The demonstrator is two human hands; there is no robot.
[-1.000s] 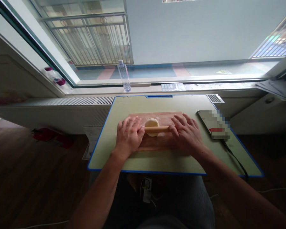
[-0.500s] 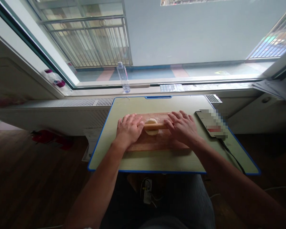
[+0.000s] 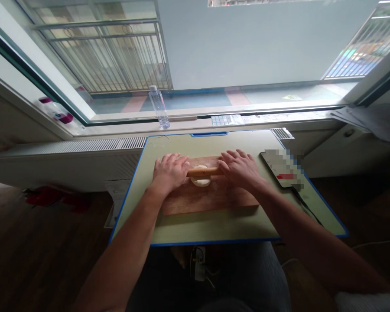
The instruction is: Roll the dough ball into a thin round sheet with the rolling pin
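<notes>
A wooden rolling pin [image 3: 204,172] lies crosswise over a small round of pale dough [image 3: 201,182]. My left hand [image 3: 170,171] covers the pin's left end, palm down, with its fingers curled over it. At the other end, my right hand [image 3: 239,167] rests over the pin in the same way. The dough shows on both the far and near sides of the pin. Beneath everything is a brown wooden board [image 3: 211,199], with a light dusting of flour around the dough. The pin's two ends are hidden under my hands.
The board sits on a pale green table [image 3: 214,229] with blue edging. A phone [image 3: 277,167] with a black cable lies at the right, partly pixelated. Beyond, a clear plastic bottle [image 3: 160,108] stands on the windowsill, and papers [image 3: 367,123] lie at the far right.
The view has shifted slightly, and the scene sits a little further left. Relative to the board, both hands and the pin have moved a little away from me; more dough shows on the near side.
</notes>
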